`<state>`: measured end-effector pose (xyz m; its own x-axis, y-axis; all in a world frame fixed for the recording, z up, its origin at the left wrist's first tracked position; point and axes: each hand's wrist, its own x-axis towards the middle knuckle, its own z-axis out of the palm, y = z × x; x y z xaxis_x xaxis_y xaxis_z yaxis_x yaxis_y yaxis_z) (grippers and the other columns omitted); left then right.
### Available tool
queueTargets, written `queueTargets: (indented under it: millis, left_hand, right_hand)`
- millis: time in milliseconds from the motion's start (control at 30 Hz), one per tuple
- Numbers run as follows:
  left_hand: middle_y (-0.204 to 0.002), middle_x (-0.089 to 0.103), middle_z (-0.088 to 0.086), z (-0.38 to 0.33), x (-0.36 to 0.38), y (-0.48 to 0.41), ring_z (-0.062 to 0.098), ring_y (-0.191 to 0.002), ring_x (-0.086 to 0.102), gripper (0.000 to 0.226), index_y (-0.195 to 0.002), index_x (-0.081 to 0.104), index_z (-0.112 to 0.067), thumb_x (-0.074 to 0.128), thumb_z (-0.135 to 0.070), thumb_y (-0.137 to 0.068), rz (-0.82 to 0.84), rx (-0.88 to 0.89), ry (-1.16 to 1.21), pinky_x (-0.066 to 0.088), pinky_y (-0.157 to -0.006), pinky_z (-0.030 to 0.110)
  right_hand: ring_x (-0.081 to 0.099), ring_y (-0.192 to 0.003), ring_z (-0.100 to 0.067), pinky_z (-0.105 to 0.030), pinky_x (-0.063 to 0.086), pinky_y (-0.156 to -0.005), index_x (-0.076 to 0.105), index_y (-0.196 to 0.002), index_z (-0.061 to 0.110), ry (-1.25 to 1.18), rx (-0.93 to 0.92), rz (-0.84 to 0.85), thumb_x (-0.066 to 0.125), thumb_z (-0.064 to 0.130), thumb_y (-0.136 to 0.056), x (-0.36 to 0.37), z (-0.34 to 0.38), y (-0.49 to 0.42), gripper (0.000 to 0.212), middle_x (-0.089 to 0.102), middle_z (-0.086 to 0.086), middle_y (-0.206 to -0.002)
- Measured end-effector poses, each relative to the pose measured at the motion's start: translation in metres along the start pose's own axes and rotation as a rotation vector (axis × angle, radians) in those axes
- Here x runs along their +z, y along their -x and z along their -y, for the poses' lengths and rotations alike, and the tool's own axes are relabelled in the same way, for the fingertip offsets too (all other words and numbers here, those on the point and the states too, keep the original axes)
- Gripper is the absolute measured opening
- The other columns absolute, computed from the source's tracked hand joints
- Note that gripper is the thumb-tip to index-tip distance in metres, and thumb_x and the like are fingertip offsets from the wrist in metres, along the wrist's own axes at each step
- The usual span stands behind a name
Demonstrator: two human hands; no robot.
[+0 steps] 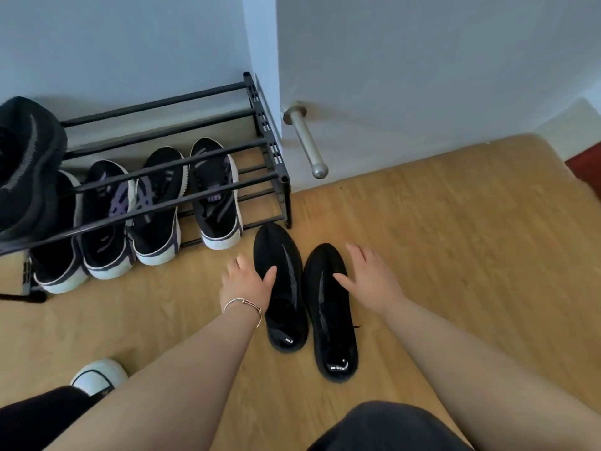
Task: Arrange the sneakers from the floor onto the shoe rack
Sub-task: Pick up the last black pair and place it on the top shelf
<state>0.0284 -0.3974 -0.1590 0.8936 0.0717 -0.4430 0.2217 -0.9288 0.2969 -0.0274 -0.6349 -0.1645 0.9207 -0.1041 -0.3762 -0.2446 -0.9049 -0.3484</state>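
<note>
Two black sneakers stand side by side on the wooden floor, toes toward the rack: the left black sneaker [282, 288] and the right black sneaker [331, 310]. My left hand [247, 281], wearing a thin bracelet, hovers open at the left shoe's outer side, thumb over its top. My right hand [367, 278] is open at the right shoe's outer side, thumb touching its upper. The black metal shoe rack [273, 148] stands against the wall. Its lower tier holds several black-and-white sneakers [218, 196]. A dark sneaker [26, 164] lies on the upper tier at the left.
A metal door handle [307, 141] sticks out from the white door just right of the rack. My white-toed foot [97, 375] rests on the floor at lower left. Bare wooden floor [455, 239] stretches to the right.
</note>
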Motion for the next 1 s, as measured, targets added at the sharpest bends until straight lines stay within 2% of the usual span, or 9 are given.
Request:
queueTargets:
  millis: [67,167,300,467,567,667,767,900,1000]
  left_hand:
    - [-0.135,0.045,0.015,-0.001,0.016,0.0,0.035,-0.121,0.048,0.073,-0.14,0.033,-0.006,0.052,-0.056,-0.09,0.086,-0.068,0.064,0.045,-0.098,0.044]
    - [-0.132,0.049,0.016,-0.005,0.029,0.0,0.037,-0.117,0.053,0.071,-0.134,0.038,-0.006,0.059,-0.053,-0.087,0.18,-0.183,0.183,0.05,-0.095,0.047]
    - [-0.128,0.053,0.015,-0.005,0.033,-0.002,0.037,-0.113,0.056,0.061,-0.127,0.045,-0.004,0.063,-0.045,-0.087,0.216,-0.274,0.278,0.05,-0.094,0.047]
    - [-0.113,0.065,0.014,0.003,0.034,0.001,0.033,-0.094,0.059,0.041,-0.126,0.05,-0.007,0.06,-0.027,-0.092,0.2,-0.273,0.304,0.045,-0.076,0.035]
    - [-0.107,0.067,0.014,0.01,0.033,0.001,0.029,-0.084,0.053,0.033,-0.124,0.055,-0.009,0.057,-0.018,-0.092,0.158,-0.241,0.27,0.044,-0.074,0.032]
    - [-0.104,0.069,0.013,0.014,0.03,0.002,0.03,-0.086,0.057,0.03,-0.121,0.06,-0.011,0.057,-0.018,-0.092,0.139,-0.216,0.266,0.044,-0.072,0.031]
    - [-0.1,0.071,0.008,0.018,0.027,0.007,0.029,-0.086,0.061,0.026,-0.115,0.065,-0.014,0.058,-0.017,-0.091,0.119,-0.196,0.337,0.05,-0.075,0.032]
    - [-0.1,0.074,0.002,0.024,0.021,0.013,0.025,-0.088,0.065,0.029,-0.117,0.068,-0.02,0.06,-0.017,-0.09,0.115,-0.172,0.44,0.051,-0.075,0.03]
    - [-0.095,0.073,-0.001,0.027,0.012,0.017,0.023,-0.087,0.066,0.028,-0.116,0.068,-0.021,0.06,-0.015,-0.09,0.125,-0.153,0.499,0.051,-0.074,0.029]
  right_hand:
    - [0.042,-0.135,-0.028,-0.042,0.044,-0.108,0.023,-0.153,0.017,-0.078,0.106,0.079,0.048,0.061,-0.092,0.013,-0.009,0.009,0.079,0.039,-0.008,-0.152]
    - [0.052,-0.124,-0.028,-0.041,0.051,-0.096,0.03,-0.148,0.014,-0.165,0.244,0.179,0.05,0.068,-0.087,0.029,-0.014,0.019,0.083,0.049,-0.009,-0.142]
    - [0.057,-0.115,-0.025,-0.037,0.051,-0.092,0.044,-0.138,0.009,-0.335,0.365,0.229,0.058,0.058,-0.089,0.039,-0.008,0.021,0.07,0.056,-0.008,-0.131]
    - [0.063,-0.107,-0.024,-0.032,0.052,-0.081,0.049,-0.132,0.011,-0.491,0.434,0.237,0.061,0.042,-0.093,0.043,0.001,0.021,0.052,0.063,-0.005,-0.122]
    - [0.064,-0.101,-0.026,-0.036,0.054,-0.079,0.049,-0.131,0.009,-0.5,0.468,0.216,0.057,0.032,-0.096,0.044,0.004,0.018,0.043,0.064,-0.008,-0.115]
    - [0.06,-0.088,-0.025,-0.034,0.049,-0.071,0.052,-0.128,0.009,-0.469,0.458,0.18,0.053,0.022,-0.097,0.046,0.002,0.016,0.034,0.061,-0.004,-0.103]
    - [0.06,-0.084,-0.024,-0.032,0.047,-0.069,0.056,-0.124,0.011,-0.446,0.437,0.153,0.052,0.018,-0.097,0.046,0.001,0.016,0.028,0.061,-0.003,-0.099]
    - [0.06,-0.082,-0.028,-0.035,0.05,-0.069,0.055,-0.098,0.012,-0.363,0.426,0.138,0.051,0.015,-0.098,0.044,0.002,0.017,0.005,0.064,-0.009,-0.093]
    - [0.052,-0.066,-0.017,-0.025,0.038,-0.051,0.044,-0.08,0.017,-0.358,0.406,0.164,0.046,0.006,-0.098,0.04,0.002,0.016,0.022,0.051,0.002,-0.074]
